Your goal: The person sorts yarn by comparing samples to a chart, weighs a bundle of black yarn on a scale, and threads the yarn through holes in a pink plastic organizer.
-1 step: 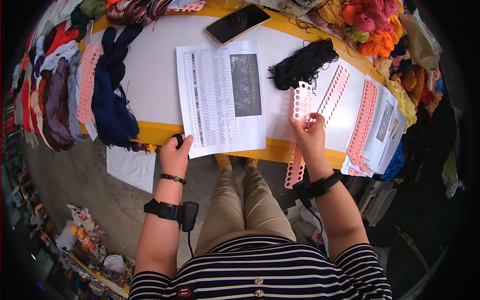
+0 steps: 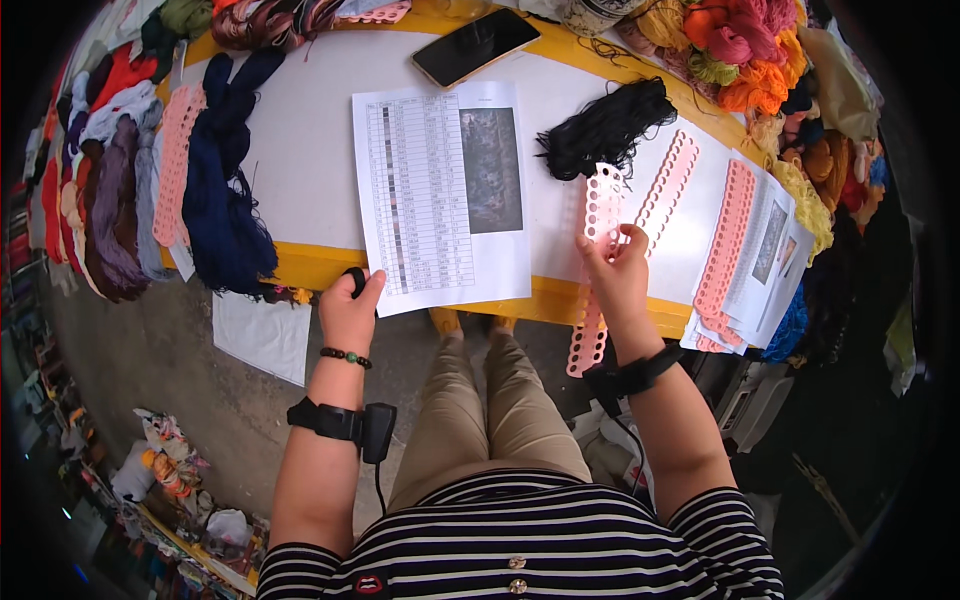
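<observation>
A printed sheet (image 2: 495, 265) with a colour table and a dark picture lies at the table's front edge. Closed at its lower left corner, my left hand (image 2: 347, 305) grips the paper under the thumb. Something small and black (image 2: 357, 281) shows at those fingers; its kind is unclear. My right hand (image 2: 615, 270) pinches a pink strip with rows of holes (image 2: 603, 205), whose lower end hangs past the table edge. At the strip's far end lies a bundle of black thread (image 2: 610, 125). Another pink holed strip (image 2: 668, 180) rests to the right.
A navy thread skein (image 2: 222, 170) and pink holed strip (image 2: 178, 165) lie left, by many-coloured skeins (image 2: 122, 215). A phone (image 2: 476, 48) sits at the back. Pink strips (image 2: 725, 240) on papers (image 2: 775, 265) and bright yarn (image 2: 750, 60) line the right of the yellow-edged table (image 2: 310, 262).
</observation>
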